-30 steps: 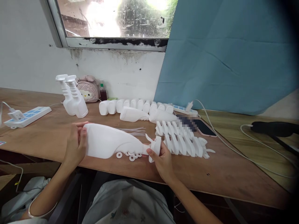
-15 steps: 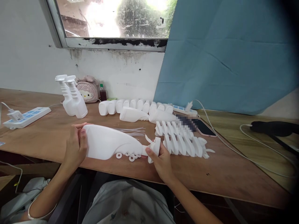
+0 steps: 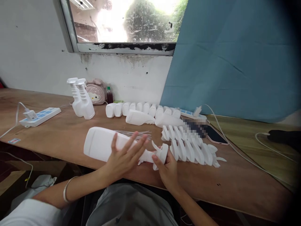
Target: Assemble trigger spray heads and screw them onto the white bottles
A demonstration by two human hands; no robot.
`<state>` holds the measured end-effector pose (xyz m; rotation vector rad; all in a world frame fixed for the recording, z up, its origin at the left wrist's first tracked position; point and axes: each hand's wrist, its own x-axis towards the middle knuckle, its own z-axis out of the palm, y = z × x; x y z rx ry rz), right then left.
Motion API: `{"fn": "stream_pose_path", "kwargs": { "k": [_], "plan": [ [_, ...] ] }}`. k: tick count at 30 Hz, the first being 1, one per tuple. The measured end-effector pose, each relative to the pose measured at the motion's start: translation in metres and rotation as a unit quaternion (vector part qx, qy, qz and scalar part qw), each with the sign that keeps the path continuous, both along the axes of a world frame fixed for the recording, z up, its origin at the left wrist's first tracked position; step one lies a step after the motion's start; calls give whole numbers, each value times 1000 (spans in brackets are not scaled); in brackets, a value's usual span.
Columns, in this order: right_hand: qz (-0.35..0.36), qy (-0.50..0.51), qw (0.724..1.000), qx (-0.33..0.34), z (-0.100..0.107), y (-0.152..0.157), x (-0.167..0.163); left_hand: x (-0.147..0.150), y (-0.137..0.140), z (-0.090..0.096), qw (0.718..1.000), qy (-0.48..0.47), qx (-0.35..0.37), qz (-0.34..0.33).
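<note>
A white spray bottle (image 3: 98, 142) lies on its side in front of me, its base to the left and its neck to the right. My right hand (image 3: 168, 172) is closed around the white trigger sprayer head (image 3: 162, 153) at the neck. Across the bottle's body lies my left hand (image 3: 125, 155), fingers spread; whether it presses on the bottle I cannot tell. Behind the bottle are thin white tubes (image 3: 143, 135). To the right, several white trigger sprayer heads (image 3: 188, 150) lie in two rows. The small white rings near the neck are mostly hidden by my left hand.
Two assembled spray bottles (image 3: 86, 105) stand at the back left, beside a pink bag (image 3: 96, 91) and a small dark bottle (image 3: 109, 95). Several white bottles (image 3: 141, 109) lie along the back. A power strip (image 3: 42, 116) sits left; a phone (image 3: 217, 135) and cables are right.
My left hand has let go of the bottle's base and moved right, over its body, with fingers spread. My right hand keeps hold of the sprayer head. The whole view has shifted slightly.
</note>
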<state>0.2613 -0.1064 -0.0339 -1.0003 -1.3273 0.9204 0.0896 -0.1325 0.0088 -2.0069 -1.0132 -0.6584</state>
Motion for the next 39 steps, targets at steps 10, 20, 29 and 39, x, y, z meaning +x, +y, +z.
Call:
{"fn": "stream_pose_path", "kwargs": {
  "k": [10, 20, 29, 39],
  "plan": [
    [2, -55, 997, 54, -3, -16, 1, 0, 16, -5, 996, -7, 27, -84],
    [-65, 53, 996, -9, 10, -6, 8, -49, 12, -11, 996, -11, 94, 3],
    [137, 81, 987, -34, 12, -10, 1, -156, 68, -2, 926, -339, -34, 160],
    [118, 6, 993, -14, -2, -4, -4, -236, 152, -31, 853, -439, -61, 274]
  ]
}}
